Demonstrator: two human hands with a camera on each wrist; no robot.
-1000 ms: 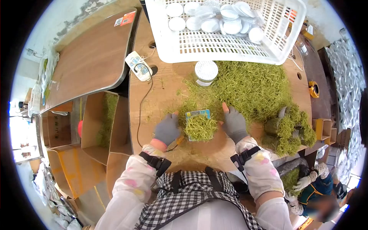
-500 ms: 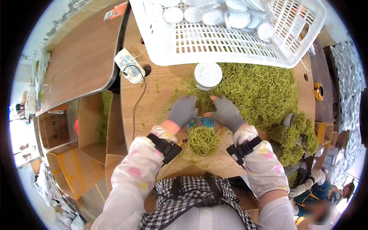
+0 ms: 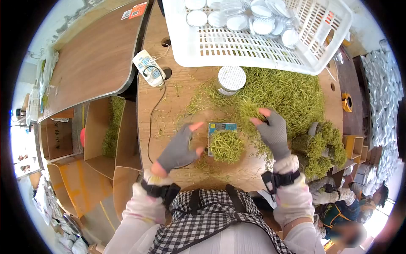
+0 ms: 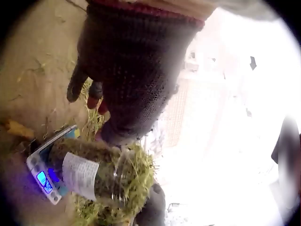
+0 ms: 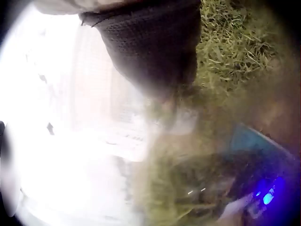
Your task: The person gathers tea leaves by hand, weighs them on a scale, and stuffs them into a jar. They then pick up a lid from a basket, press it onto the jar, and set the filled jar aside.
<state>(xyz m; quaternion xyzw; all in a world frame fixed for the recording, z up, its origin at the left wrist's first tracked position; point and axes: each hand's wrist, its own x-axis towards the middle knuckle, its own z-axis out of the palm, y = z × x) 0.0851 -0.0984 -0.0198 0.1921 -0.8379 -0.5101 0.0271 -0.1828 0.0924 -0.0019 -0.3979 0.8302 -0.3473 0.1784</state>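
Note:
A clear jar (image 4: 106, 176) heaped with dried green strands (image 3: 227, 146) stands on a small blue-and-white scale (image 3: 223, 126), whose display glows blue in the left wrist view. My gloved left hand (image 3: 179, 146) hovers at the jar's left, thumb and fingers spread and holding nothing. Beyond the jar to the right, my gloved right hand (image 3: 272, 133) pinches a small bunch of strands (image 3: 250, 109) at its fingertips. The right wrist view is blurred around that hand (image 5: 155, 52).
A lidded tub (image 3: 231, 79) stands behind the scale, beside a wide strand pile (image 3: 292, 93). A white basket (image 3: 253, 59) of round lids is at the back. Strand-covered jars (image 3: 317, 146) lie right; a power strip (image 3: 149, 70) and cable lie left. Another person (image 3: 342, 211) is lower right.
Both hands were close together behind the jar half a second ago. The left has drawn back toward the lower left; the right has moved right and now pinches strands.

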